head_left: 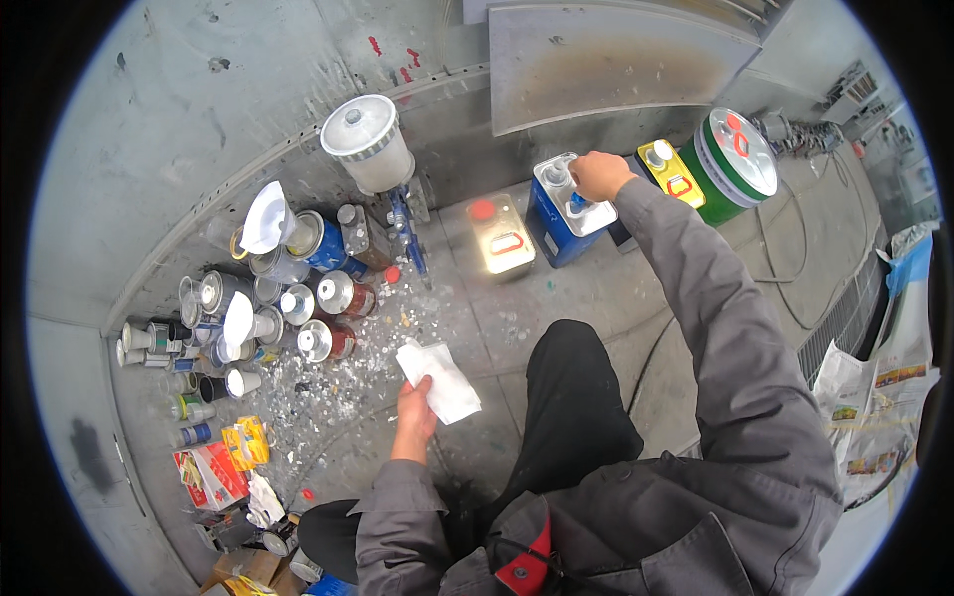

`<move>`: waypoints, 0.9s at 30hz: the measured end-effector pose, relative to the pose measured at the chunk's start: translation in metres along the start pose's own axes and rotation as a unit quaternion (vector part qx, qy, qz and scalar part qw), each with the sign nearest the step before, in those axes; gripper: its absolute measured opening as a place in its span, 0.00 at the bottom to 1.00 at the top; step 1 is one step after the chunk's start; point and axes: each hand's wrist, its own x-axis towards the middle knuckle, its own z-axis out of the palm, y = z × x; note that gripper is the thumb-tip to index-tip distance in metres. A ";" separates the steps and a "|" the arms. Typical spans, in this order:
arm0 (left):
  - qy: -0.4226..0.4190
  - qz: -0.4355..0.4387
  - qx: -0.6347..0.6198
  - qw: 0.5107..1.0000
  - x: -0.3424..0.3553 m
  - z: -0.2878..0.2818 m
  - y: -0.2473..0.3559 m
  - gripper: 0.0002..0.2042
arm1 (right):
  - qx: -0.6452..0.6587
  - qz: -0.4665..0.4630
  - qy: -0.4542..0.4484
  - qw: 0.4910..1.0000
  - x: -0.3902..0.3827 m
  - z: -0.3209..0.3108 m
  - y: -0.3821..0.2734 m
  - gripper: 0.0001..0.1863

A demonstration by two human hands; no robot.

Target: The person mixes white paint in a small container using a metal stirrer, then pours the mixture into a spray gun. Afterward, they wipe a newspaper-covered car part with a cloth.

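Note:
My left hand [415, 409] is closed on a folded white paper wipe [443, 385], held above the floor in front of my knee. My right arm stretches forward and to the right. At its end, my right hand [599, 177] is closed, with curled fingers, over the metal top of a blue rectangular can [558, 236]. A blue part on that top [576, 204] shows just below the fingers; whatever they grip is hidden. Left of this can stands a pale rectangular can [509, 256] with a red cap and a red-edged handle.
A spray gun [405, 233] with a lidded white cup [366, 149] stands near the wall. Paint tins [323, 340] and cups crowd the left. A yellow can [678, 177] and a green drum [730, 174] stand right. Hoses [785, 268] cross the floor; newspaper sheets [860, 422] lie far right.

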 end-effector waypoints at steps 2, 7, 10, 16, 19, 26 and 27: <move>-0.008 0.009 -0.004 1.000 -0.001 -0.002 -0.001 0.15 | 0.001 -0.021 -0.017 1.000 0.001 0.001 0.002 0.15; 0.007 0.007 -0.010 1.000 -0.003 -0.006 -0.002 0.15 | 0.016 -0.003 -0.093 0.995 -0.011 0.017 0.005 0.22; 0.011 0.009 -0.009 1.000 -0.001 -0.005 -0.001 0.15 | 0.021 0.006 -0.056 0.998 -0.016 0.021 0.008 0.24; 0.013 0.005 0.002 1.000 -0.003 -0.004 -0.001 0.15 | 0.021 0.038 0.002 0.999 -0.016 0.024 -0.003 0.25; 0.017 0.004 0.004 1.000 -0.004 -0.003 -0.001 0.14 | 0.002 0.031 -0.016 0.999 -0.013 0.024 -0.008 0.24; 0.013 0.009 0.004 1.000 -0.006 -0.002 -0.003 0.14 | 0.109 -0.010 0.120 0.987 0.015 0.011 0.012 0.21; 0.016 0.008 0.008 1.000 -0.007 -0.003 -0.003 0.14 | 0.117 -0.024 0.143 0.983 0.020 0.010 0.013 0.21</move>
